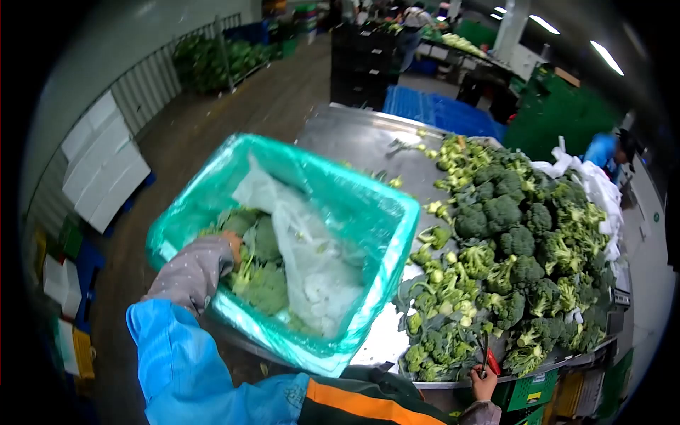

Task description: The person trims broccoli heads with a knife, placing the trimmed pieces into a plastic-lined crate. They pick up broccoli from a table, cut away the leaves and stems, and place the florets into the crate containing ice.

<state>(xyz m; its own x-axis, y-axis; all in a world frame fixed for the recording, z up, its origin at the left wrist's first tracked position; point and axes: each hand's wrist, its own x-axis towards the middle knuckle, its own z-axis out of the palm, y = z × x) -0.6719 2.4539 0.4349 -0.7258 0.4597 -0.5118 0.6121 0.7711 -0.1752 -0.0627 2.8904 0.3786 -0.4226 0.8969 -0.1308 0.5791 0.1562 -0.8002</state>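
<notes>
My left hand [231,244] reaches into a green crate [191,177] lined with clear plastic. Its fingers curl at a broccoli head [263,239], partly hidden among others in the crate. A sheet of white, see-through film [312,262] covers the crate's right part inside. Down at the table's front edge, my right hand [484,382] is closed around a small tool [494,362] with a red part and a dark, narrow end pointing up. Right above that hand lies a large pile of broccoli [510,241], with cut pale stems along its left side.
The crate rests over the left part of a metal table [340,131]. White plastic [598,191] borders the pile's right side. Behind stand black crates [365,67], a blue cover [439,110] and a green panel [559,113]. A person in blue [601,150] is at far right. White boxes [106,163] stand left.
</notes>
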